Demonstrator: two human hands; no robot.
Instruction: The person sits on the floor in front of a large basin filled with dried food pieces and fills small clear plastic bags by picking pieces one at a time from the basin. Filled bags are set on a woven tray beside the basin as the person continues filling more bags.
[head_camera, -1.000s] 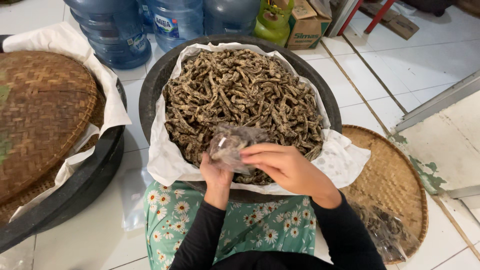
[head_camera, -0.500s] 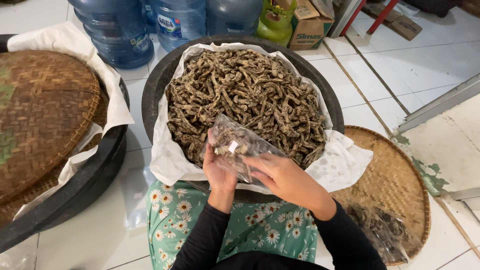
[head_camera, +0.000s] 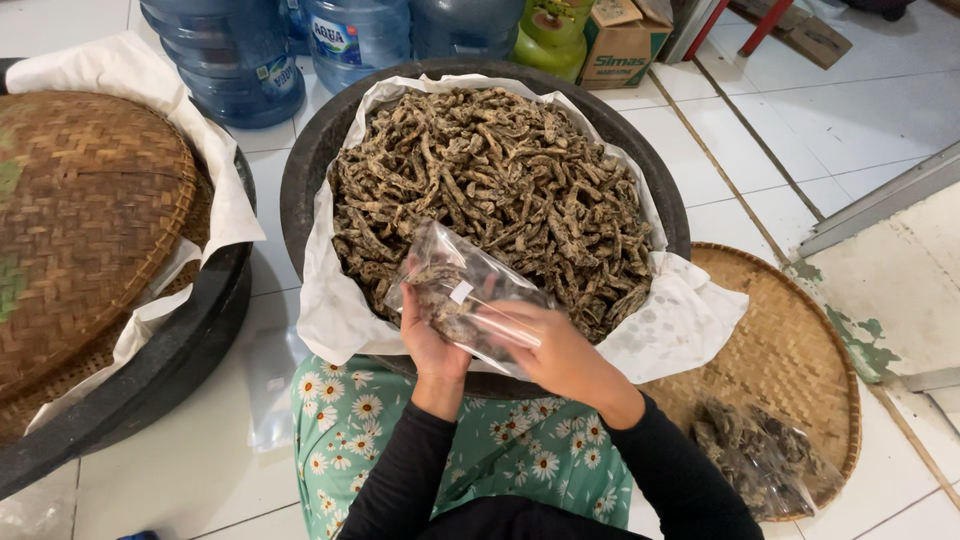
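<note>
A clear plastic bag (head_camera: 452, 287), part filled with dark dried strips, lies flat between both my hands over the near rim of a big black basin (head_camera: 310, 165). My left hand (head_camera: 428, 342) grips the bag from underneath at its left side. My right hand (head_camera: 552, 345) holds the bag's near right end, fingers over its top. The basin is lined with white paper (head_camera: 672, 322) and heaped with dried brown strips (head_camera: 490, 170).
A second black basin (head_camera: 175, 360) with woven bamboo trays (head_camera: 85, 205) stands at the left. Right of me lies a round woven tray (head_camera: 785, 350) holding filled bags (head_camera: 755, 455). Blue water jugs (head_camera: 235, 55), a green canister (head_camera: 550, 35) and a carton (head_camera: 622, 40) stand behind.
The bag was bunched up in front of my hands; now it is spread flat and turned lengthwise, with my right hand moved down to its near end.
</note>
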